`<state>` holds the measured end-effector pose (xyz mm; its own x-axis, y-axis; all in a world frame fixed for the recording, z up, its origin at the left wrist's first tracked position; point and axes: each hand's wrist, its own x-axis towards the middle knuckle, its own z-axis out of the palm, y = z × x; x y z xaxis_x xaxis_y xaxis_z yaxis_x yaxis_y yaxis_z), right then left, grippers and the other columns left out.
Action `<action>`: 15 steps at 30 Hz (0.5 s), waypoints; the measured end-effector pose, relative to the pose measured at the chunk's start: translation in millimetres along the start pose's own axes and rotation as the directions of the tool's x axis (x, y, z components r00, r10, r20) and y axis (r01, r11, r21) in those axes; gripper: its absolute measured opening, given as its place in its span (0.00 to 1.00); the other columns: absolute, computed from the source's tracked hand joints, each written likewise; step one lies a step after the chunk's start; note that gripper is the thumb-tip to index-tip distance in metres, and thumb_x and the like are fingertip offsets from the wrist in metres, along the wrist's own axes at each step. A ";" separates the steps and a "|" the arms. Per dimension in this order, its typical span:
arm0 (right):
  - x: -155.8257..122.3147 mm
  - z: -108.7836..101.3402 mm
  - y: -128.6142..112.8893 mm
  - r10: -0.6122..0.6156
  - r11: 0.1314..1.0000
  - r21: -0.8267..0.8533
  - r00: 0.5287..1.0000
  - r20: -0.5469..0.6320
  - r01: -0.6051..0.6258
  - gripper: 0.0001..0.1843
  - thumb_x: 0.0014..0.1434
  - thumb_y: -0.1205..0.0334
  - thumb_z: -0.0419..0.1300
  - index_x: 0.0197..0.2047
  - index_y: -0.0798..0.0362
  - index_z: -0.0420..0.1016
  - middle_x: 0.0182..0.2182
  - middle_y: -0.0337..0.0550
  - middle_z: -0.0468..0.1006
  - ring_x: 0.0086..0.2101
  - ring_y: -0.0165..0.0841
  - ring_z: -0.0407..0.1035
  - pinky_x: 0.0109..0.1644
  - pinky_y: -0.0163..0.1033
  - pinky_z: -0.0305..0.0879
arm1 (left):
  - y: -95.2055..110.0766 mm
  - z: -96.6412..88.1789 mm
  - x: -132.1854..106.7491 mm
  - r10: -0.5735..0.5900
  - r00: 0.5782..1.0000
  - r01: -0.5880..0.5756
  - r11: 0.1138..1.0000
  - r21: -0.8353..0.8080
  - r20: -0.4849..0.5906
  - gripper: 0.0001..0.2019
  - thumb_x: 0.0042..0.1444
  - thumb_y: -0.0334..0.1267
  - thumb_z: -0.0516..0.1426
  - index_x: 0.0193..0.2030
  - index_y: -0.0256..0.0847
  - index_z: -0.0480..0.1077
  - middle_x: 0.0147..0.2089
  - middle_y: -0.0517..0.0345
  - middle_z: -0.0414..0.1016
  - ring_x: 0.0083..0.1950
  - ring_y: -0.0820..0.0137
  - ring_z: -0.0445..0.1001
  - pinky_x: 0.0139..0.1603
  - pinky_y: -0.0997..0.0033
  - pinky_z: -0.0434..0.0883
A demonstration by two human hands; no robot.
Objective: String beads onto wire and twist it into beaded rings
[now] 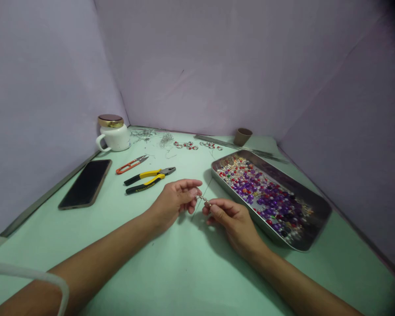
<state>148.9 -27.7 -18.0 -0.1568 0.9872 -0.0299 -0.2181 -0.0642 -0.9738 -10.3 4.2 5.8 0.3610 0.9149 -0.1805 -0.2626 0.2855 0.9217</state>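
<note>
My left hand (176,199) and my right hand (228,217) meet above the green table (171,267), both pinched on a short beaded wire (204,200) with small pale beads strung on it. The wire's thin bare end runs up toward the tray. Just right of my right hand stands a metal tray (319,206) filled with purple, red and pearl beads (263,193).
Yellow-handled pliers (148,179) and orange snips (130,164) lie left of my hands. A black phone (85,183) rests at the left edge, a white lidded mug (113,133) behind it. Finished bead pieces (186,145), loose wires (148,136) and a small brown cup (242,136) sit at the back.
</note>
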 end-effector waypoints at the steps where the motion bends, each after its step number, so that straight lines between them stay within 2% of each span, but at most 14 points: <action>1: -0.1 -0.8 0.1 -0.045 0.998 -0.033 0.999 -0.022 0.045 0.07 0.47 0.60 0.63 0.30 0.53 0.76 0.26 0.41 0.76 0.26 0.29 0.68 0.29 0.34 0.67 | -0.5 1.5 -0.5 -0.057 0.998 0.055 0.995 -0.082 -0.019 0.11 0.47 0.32 0.57 0.39 0.34 0.69 0.31 0.57 0.68 0.24 0.80 0.63 0.23 0.77 0.60; 3: -1.2 -2.1 -1.0 -0.130 0.987 -0.098 0.991 -0.043 0.126 0.05 0.49 0.61 0.62 0.31 0.52 0.76 0.27 0.41 0.76 0.26 0.29 0.68 0.29 0.34 0.67 | -0.3 4.6 -2.4 -0.182 0.983 0.175 0.968 -0.181 -0.027 0.08 0.47 0.32 0.57 0.35 0.31 0.70 0.29 0.56 0.67 0.23 0.80 0.62 0.22 0.79 0.59; 5: -3.4 -3.0 -3.2 -0.215 0.964 -0.169 0.976 -0.044 0.205 0.05 0.51 0.62 0.60 0.32 0.51 0.76 0.29 0.40 0.76 0.27 0.29 0.68 0.30 0.35 0.67 | 1.2 8.0 -5.4 -0.251 0.968 0.242 0.946 -0.215 -0.013 0.06 0.47 0.33 0.57 0.31 0.30 0.70 0.26 0.57 0.66 0.22 0.81 0.61 0.20 0.80 0.57; 10: -6.6 -4.0 -5.4 -0.408 0.845 -0.348 0.910 0.070 0.405 0.06 0.53 0.68 0.58 0.34 0.49 0.75 0.31 0.39 0.75 0.31 0.29 0.68 0.34 0.35 0.64 | 5.1 13.6 -10.9 -0.183 0.982 0.188 0.966 -0.179 0.044 0.07 0.46 0.34 0.58 0.30 0.31 0.71 0.24 0.58 0.65 0.21 0.82 0.59 0.18 0.80 0.54; 12: -6.3 -4.0 -3.6 -0.406 0.843 -0.350 0.910 0.088 0.410 0.07 0.53 0.68 0.58 0.34 0.49 0.75 0.30 0.39 0.75 0.30 0.29 0.68 0.33 0.34 0.64 | 4.7 13.5 -10.5 -0.175 0.983 0.181 0.968 -0.176 0.046 0.06 0.46 0.33 0.58 0.30 0.30 0.71 0.22 0.59 0.64 0.20 0.82 0.59 0.18 0.81 0.54; 15: -5.5 -3.6 -0.4 -0.356 0.876 -0.324 0.932 0.062 0.356 0.05 0.53 0.66 0.58 0.34 0.50 0.75 0.27 0.38 0.74 0.26 0.28 0.67 0.30 0.33 0.63 | 2.9 12.3 -8.0 -0.185 0.981 0.193 0.962 -0.196 0.055 0.06 0.46 0.32 0.58 0.29 0.29 0.71 0.21 0.60 0.63 0.20 0.83 0.57 0.17 0.81 0.52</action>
<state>153.3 -32.6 -18.3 -0.1287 0.9341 0.3329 0.0649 0.3429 -0.9371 -2.9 -5.8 14.1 0.4521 0.8291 -0.3290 -0.3582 0.5065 0.7843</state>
